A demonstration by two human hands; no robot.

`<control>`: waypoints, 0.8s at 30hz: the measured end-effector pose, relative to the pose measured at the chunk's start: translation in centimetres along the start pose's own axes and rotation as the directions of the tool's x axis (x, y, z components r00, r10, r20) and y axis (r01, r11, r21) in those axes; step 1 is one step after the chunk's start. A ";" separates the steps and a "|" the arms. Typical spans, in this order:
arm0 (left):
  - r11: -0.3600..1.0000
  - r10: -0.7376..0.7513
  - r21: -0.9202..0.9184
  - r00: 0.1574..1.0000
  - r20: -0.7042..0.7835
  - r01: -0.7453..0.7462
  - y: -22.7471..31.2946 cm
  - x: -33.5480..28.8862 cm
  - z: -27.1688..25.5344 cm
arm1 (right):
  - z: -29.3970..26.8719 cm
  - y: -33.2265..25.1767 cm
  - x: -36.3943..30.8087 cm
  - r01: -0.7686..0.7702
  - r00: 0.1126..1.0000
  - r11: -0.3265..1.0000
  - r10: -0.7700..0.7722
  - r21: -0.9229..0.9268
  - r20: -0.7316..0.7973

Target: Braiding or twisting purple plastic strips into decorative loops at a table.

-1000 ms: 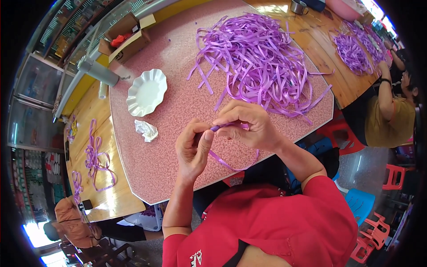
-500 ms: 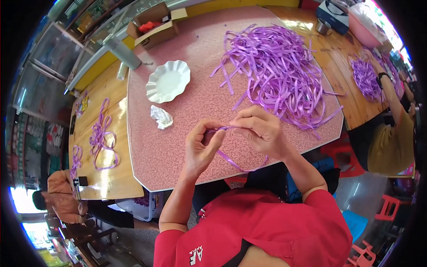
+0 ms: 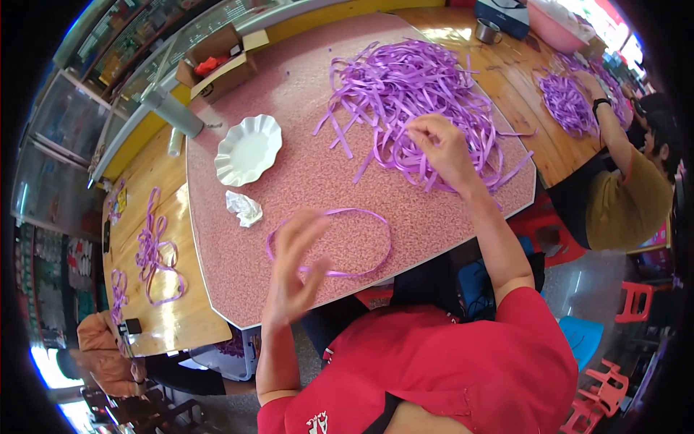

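A purple ribbon loop [image 3: 390, 235] lies on the pink speckled table, close to its front edge. My left hand [image 3: 291, 264] hovers at the loop's left side, a little blurred, with its fingers apart and nothing in them. Farther right, my right hand [image 3: 447, 152] is over the near part of a big tangled heap of purple ribbons [image 3: 416, 79]. Its thumb and fingertips are pinched together; whether a ribbon is between them cannot be made out against the heap.
A white scalloped dish [image 3: 249, 150] and crumpled white tissue [image 3: 244, 208] are on the left. Behind them stand a grey bottle [image 3: 173, 112] and an open cardboard box [image 3: 224, 69]. More ribbon loops [image 3: 155, 249] lie on the left wooden table. Another person's arm [image 3: 614, 137] reaches toward ribbons at right.
Both hands have come apart from the ribbon they held between them, and it now lies as a loop on the table. My right hand has moved up to the heap; my left has opened.
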State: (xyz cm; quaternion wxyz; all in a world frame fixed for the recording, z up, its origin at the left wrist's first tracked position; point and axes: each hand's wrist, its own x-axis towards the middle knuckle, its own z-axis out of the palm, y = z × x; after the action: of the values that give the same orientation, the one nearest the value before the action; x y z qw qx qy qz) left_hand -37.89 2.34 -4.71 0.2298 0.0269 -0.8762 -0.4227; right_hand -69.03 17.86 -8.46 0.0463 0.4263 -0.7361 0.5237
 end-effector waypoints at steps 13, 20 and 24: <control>0.056 0.584 -0.996 0.807 0.092 0.072 16.6 4.2 3.9 | -6.7 5.3 3.5 -0.123 0.990 0.933 0.140 -0.340 0.027; -0.061 0.625 -0.981 0.773 0.108 0.186 16.2 5.3 3.9 | -6.4 7.7 4.1 -0.151 0.955 0.812 0.266 -0.564 0.128; -0.005 0.659 -0.974 0.733 0.166 0.225 17.5 4.7 3.5 | -7.2 11.0 4.8 -0.201 0.918 0.727 0.374 -0.656 0.133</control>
State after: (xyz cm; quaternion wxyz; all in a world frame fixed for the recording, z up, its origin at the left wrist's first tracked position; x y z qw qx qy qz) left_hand -41.00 14.94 8.36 -0.0460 -0.4284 -0.3382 -0.8366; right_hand -82.20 21.84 -10.83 0.0086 0.3294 -0.9253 0.1880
